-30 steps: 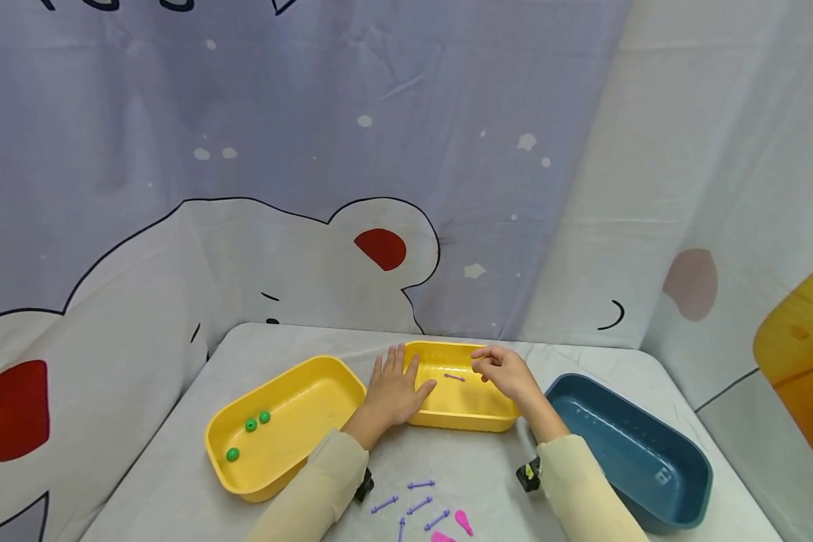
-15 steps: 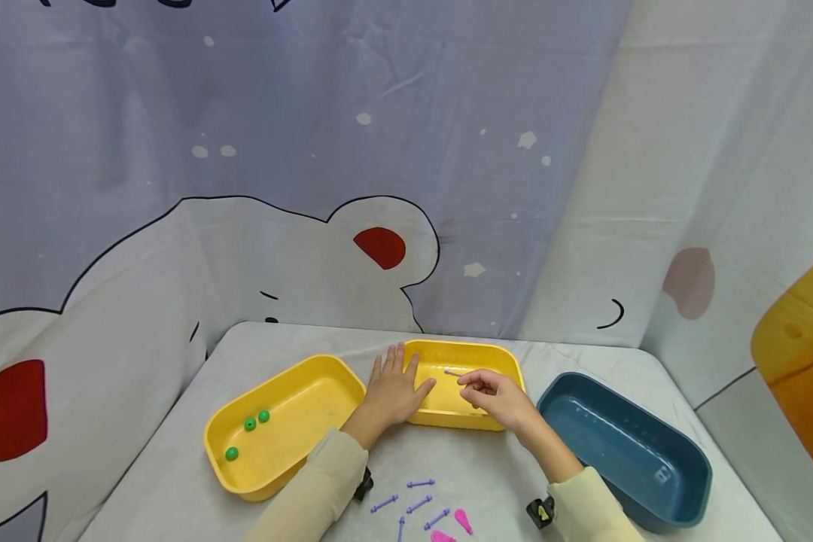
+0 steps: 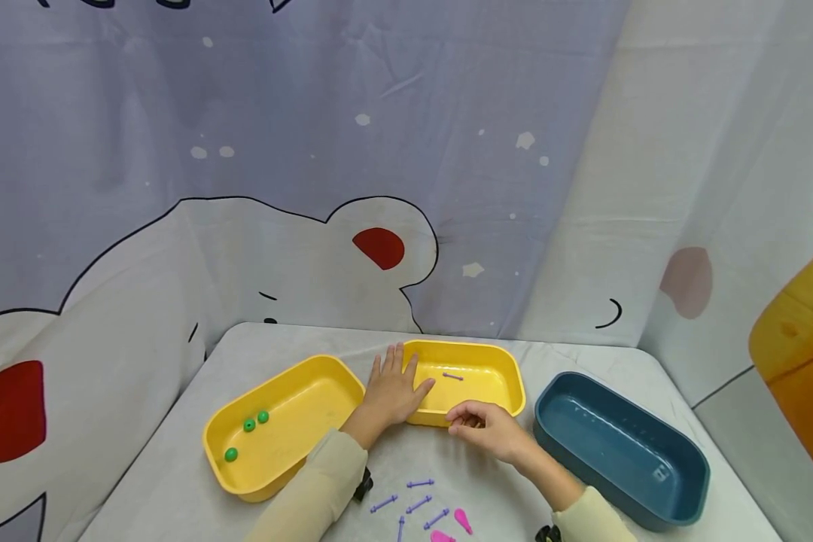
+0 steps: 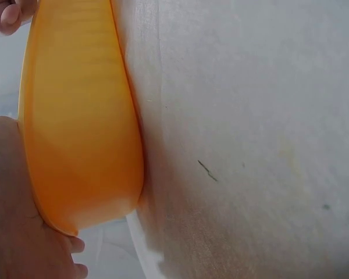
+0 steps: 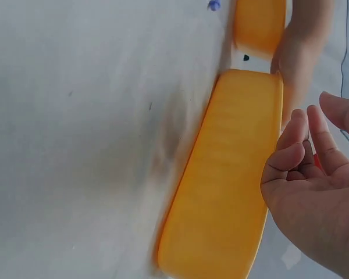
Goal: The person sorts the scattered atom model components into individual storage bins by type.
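The sleeves are pale cream-yellow: the left sleeve (image 3: 318,485) shows soft creases along its length, and the right sleeve (image 3: 592,519), in the same plain colour, is cut off at the near edge. A small, black, blocky unit (image 3: 363,485) sits beside the left cuff, and a second black unit (image 3: 548,534) shows partly by the right cuff. Both hands are bare beyond the cuffs.

At the right edge, the right hand (image 5: 317,204), its grip loosely curled, overlaps the rim of a glossy yellow-orange plastic bin (image 5: 224,168). The left hand (image 5: 291,67) lies at the bin's upper corner. Above is part of a second yellow-orange plastic bin (image 5: 259,26); near that, a tiny blue-purple piece (image 5: 214,5) lies on the white cloth-covered table (image 5: 87,151).
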### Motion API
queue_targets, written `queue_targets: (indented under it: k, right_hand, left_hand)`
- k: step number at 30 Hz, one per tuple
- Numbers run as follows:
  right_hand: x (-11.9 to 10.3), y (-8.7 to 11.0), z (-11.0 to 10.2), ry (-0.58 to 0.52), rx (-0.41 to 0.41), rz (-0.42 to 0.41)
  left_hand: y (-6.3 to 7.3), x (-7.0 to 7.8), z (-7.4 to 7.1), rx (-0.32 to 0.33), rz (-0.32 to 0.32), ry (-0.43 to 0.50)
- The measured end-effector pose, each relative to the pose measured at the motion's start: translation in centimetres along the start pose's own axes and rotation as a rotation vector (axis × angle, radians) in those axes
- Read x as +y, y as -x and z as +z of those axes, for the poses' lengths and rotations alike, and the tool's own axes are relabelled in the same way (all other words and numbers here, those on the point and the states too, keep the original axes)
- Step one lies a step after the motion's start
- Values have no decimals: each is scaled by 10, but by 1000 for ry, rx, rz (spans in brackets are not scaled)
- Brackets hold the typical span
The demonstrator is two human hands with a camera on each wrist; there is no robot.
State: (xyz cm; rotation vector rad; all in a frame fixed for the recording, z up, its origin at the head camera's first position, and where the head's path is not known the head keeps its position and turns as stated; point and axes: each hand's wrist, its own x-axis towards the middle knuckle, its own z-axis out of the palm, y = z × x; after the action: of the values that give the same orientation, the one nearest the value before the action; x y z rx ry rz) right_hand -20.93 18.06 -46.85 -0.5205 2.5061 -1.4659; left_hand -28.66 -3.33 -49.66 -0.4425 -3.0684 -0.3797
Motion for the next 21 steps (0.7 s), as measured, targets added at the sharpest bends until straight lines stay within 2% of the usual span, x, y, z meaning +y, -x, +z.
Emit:
queue_targets:
  k: [7, 14, 21]
  right_hand:
    - [1, 3, 10, 2, -86, 16]
    - [10, 5, 21, -25, -162, -23]
    - [15, 5, 29, 6, -224, -16]
  left_hand:
    - [0, -1, 1, 7, -1, 2]
    - [0, -1, 1, 0, 3, 6]
    - [-1, -1, 2, 1, 5, 3]
